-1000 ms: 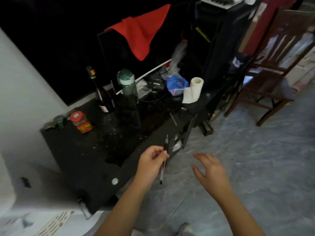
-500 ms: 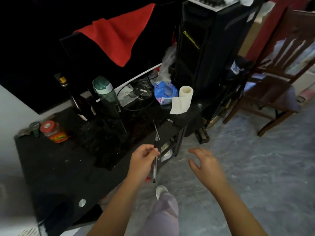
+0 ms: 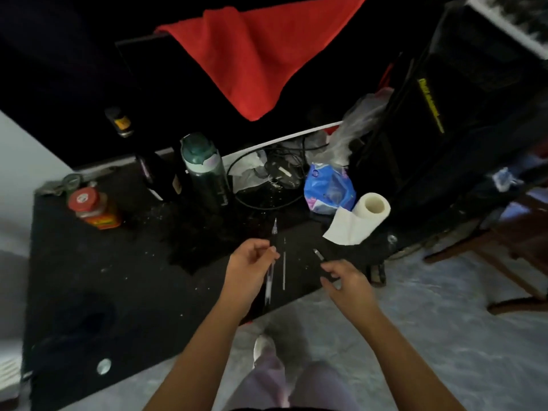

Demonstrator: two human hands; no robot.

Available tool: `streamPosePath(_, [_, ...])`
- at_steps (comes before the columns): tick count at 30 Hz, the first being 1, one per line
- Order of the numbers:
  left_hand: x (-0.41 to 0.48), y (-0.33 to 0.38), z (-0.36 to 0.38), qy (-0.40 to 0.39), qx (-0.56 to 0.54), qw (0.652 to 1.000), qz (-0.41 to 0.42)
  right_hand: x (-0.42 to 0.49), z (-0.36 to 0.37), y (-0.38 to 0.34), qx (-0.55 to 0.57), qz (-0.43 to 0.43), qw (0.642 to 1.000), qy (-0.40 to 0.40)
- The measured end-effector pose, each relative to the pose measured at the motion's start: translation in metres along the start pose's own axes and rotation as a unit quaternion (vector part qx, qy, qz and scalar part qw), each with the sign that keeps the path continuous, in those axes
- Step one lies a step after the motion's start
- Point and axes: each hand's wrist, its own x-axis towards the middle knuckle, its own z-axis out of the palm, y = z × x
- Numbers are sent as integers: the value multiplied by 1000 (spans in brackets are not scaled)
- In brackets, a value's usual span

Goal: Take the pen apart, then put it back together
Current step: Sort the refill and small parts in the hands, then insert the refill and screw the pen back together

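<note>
My left hand (image 3: 252,264) pinches a clear pen barrel (image 3: 269,284) near its middle, with the pointed tip aimed away from me over the black table (image 3: 118,280). Just right of the barrel a thin refill (image 3: 284,269) lies on the table, parallel to it. A small dark pen cap (image 3: 318,254) rests further right. My right hand (image 3: 345,281) hovers with curled, spread fingers, its fingertips right beside the cap; I see nothing gripped in it.
Behind the pen parts stand a green flask (image 3: 204,173), a dark bottle (image 3: 157,176) and a red-lidded jar (image 3: 92,207). A paper roll (image 3: 366,216) and a blue bag (image 3: 329,188) sit right. A red cloth (image 3: 255,51) hangs above; a tall black unit (image 3: 456,114) stands right.
The view has moved closer over the table. My left hand has carried the barrel forward above the tabletop, and my right hand has reached toward the cap. The refill and cap now show.
</note>
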Motion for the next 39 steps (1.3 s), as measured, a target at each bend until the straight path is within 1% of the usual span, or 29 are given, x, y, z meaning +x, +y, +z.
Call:
streamPosePath(3, [4,-4,6,35,11,999,-12,26,8,14,-21,4,997,-74])
streamPosePath(6, [0,-8,15,78,4,997,-25,45,14,29,-48,-11,989,-139])
streamPosePath(11, [-17,-18,38,190,-42,980,-51,65,20,49,-60,-68,970,-224])
streamPosePath(13, [-24,-25,48,229,-53,970,-58,72,24,55,-67,-93,964,-240])
streamPosePath(19, [-42,-43,67,303,-77,947,-77,88,44,58,-95,-132,951,-264])
streamPosePath(21, [-46,-47,70,312,-68,944,-84,90,51,58,-117,-144,944,-271])
streamPosePath(25, [-51,-52,73,322,-61,941,-80,93,60,60,-153,-140,941,-268])
streamPosePath(29, [-56,-53,73,324,-54,942,-74,94,60,60,-165,-143,940,-264])
streamPosePath(31, [-59,-52,73,321,-46,943,-71,94,55,57,-134,-127,946,-266])
streamPosePath(34, [-61,-45,72,321,-42,944,-59,93,38,43,-15,-103,957,-270])
streamPosePath(36, [-62,-39,72,317,-39,946,-51,90,20,26,77,-94,951,-285])
streamPosePath(39, [-65,-30,72,295,-19,954,-39,86,-12,-1,188,-81,927,-313])
